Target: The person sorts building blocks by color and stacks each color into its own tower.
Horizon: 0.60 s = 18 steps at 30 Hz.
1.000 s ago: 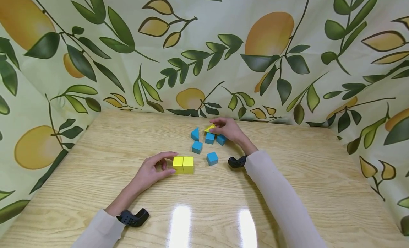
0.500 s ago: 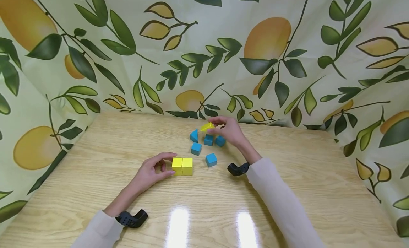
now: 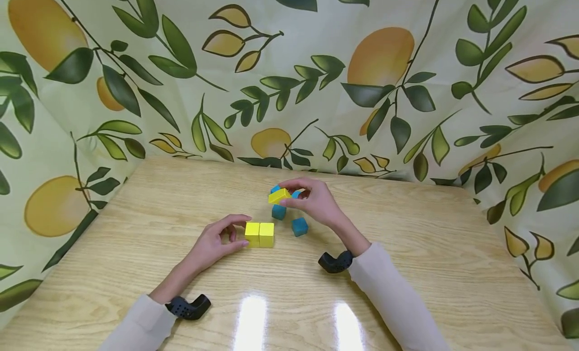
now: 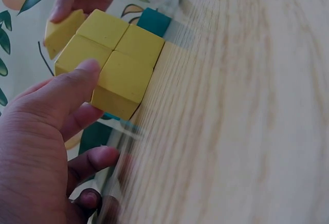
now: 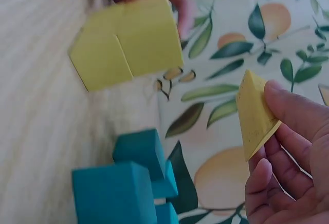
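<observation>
Yellow cubes [image 3: 260, 235] stand together on the table, two side by side and two high in the left wrist view [image 4: 115, 62]. My left hand [image 3: 211, 244] grips the left side of this stack, with its thumb [image 4: 77, 82] laid on one cube. Behind and to the right, my right hand [image 3: 316, 201] pinches a yellow triangular block [image 3: 278, 196] between thumb and fingers. That block [image 5: 255, 113] is held in the air, apart from the stack. Beneath and around the right hand lie blue blocks, among them a cube [image 3: 278, 211] and another cube [image 3: 299, 227].
A blue triangular block [image 3: 274, 189] and further blue pieces are partly hidden behind the right hand. The wooden table [image 3: 190, 185] meets a leaf-and-fruit patterned cloth [image 3: 316, 109] at the back and sides. Each wrist wears a black device [image 3: 335, 262].
My right hand has lifted the yellow triangular block from behind the blue blocks and carried it forward and left, towards the yellow stack. My left hand keeps its place at the stack.
</observation>
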Each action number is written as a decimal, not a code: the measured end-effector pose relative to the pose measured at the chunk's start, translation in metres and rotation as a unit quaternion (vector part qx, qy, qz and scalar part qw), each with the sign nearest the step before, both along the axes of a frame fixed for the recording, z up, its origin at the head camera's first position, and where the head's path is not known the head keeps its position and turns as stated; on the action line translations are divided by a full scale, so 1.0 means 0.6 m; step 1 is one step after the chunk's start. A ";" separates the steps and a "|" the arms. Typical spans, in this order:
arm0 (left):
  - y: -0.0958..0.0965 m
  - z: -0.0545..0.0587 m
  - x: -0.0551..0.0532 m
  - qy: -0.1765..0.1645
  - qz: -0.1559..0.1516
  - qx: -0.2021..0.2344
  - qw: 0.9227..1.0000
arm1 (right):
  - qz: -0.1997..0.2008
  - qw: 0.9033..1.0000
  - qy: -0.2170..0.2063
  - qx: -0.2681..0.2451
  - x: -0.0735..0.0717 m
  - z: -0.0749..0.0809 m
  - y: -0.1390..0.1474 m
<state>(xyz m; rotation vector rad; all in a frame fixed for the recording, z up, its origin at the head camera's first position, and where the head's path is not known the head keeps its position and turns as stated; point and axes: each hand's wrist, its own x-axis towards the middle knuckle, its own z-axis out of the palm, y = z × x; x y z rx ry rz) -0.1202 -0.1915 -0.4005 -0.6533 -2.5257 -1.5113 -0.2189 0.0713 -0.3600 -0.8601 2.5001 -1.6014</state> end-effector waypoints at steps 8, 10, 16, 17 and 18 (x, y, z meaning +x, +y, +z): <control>0.000 0.001 -0.001 -0.008 0.002 -0.003 1.000 | 0.025 0.999 0.047 0.000 0.032 -0.004 -0.019; 0.001 0.002 0.000 -0.012 0.004 -0.005 1.000 | 0.031 0.998 0.059 -0.007 0.038 -0.005 -0.023; 0.001 0.002 -0.001 -0.014 0.001 -0.006 1.000 | 0.040 0.996 0.069 -0.028 0.055 -0.011 -0.035; 0.001 0.002 -0.001 -0.014 0.001 -0.006 1.000 | 0.040 0.996 0.071 -0.027 0.057 -0.012 -0.037; 0.001 0.002 -0.001 -0.014 0.002 -0.006 1.000 | 0.041 0.996 0.072 -0.025 0.059 -0.014 -0.039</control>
